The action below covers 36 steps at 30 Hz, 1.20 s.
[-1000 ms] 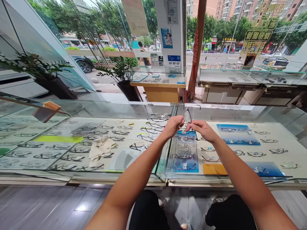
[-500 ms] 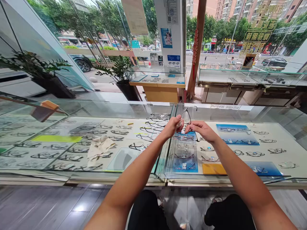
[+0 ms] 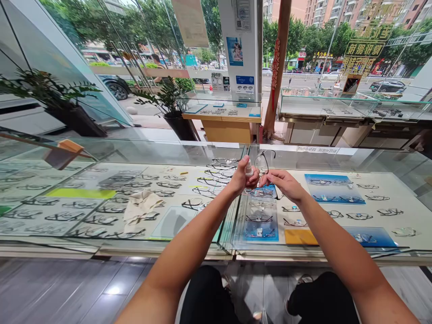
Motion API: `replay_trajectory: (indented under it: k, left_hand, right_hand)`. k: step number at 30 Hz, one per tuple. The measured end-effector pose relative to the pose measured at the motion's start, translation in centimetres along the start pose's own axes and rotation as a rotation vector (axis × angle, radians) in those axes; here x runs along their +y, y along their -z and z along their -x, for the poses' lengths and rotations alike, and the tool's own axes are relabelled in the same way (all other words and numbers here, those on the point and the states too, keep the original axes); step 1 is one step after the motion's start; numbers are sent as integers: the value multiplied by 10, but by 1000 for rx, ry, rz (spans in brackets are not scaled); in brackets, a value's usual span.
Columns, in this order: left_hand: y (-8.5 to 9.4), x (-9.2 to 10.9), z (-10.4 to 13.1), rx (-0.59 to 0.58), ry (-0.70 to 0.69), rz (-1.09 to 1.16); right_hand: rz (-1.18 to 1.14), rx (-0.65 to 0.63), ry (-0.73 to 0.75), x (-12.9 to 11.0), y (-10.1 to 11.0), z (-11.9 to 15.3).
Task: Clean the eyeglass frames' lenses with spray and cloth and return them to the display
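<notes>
Fingers of the left hand point(image 3: 239, 179) curl round a small white bottle point(image 3: 249, 169); those of the right hand point(image 3: 286, 183) pinch thin, dark-rimmed glasses point(image 3: 262, 163) with rounded clear lenses.

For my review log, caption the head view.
Left hand grips a white bottle, right hand holds glasses over a glass counter.

The left arm point(image 3: 192, 238) stretches in from seven o'clock, the left hand point(image 3: 240, 177) curled with its thumb towards one o'clock; the right arm point(image 3: 332, 240) stretches in from four, the right hand point(image 3: 282, 183) pinching, fingers towards nine.
</notes>
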<state>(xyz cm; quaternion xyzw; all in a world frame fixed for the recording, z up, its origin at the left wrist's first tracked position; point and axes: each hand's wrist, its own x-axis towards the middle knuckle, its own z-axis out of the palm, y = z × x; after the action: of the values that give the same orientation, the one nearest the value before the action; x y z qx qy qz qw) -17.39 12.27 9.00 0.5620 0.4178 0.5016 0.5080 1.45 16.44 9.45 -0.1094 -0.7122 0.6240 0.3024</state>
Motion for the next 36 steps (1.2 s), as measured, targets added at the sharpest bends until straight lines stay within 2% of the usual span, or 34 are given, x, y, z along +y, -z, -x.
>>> replay_trajectory:
  k: [5, 7, 13, 18, 22, 25, 27, 30, 36]
  left_hand:
    - [-5, -6, -3, 347, -216, -228]
    - [-6, -7, -1, 397, -231, -266]
    - [-6, -9, 1, 368, -225, -421]
    - [-7, -8, 3, 381, -228, -460]
    - [-13, -3, 8, 250, -210, -579]
    - [-20, 2, 11, 150, -210, -724]
    - [-23, 3, 12, 167, -216, -778]
    - [-24, 1, 12, 193, -223, -744]
    - [-21, -7, 7, 106, -198, -703]
  right_hand:
    - [18, 6, -2, -1, -2, 0]
    - [24, 14, -3, -2, -2, 0]
    - [-1, -32, 7, -2, -2, 1]
    - [-23, 69, 5, 2, 0, -1]
    - [-92, 238, 37, 0, 0, -3]
    - [-118, 255, 25, -2, -2, -2]
    - [-109, 246, 25, -3, -3, -2]
    - [-97, 266, 38, -3, -3, -2]
    - [-99, 260, 43, -2, 0, -2]
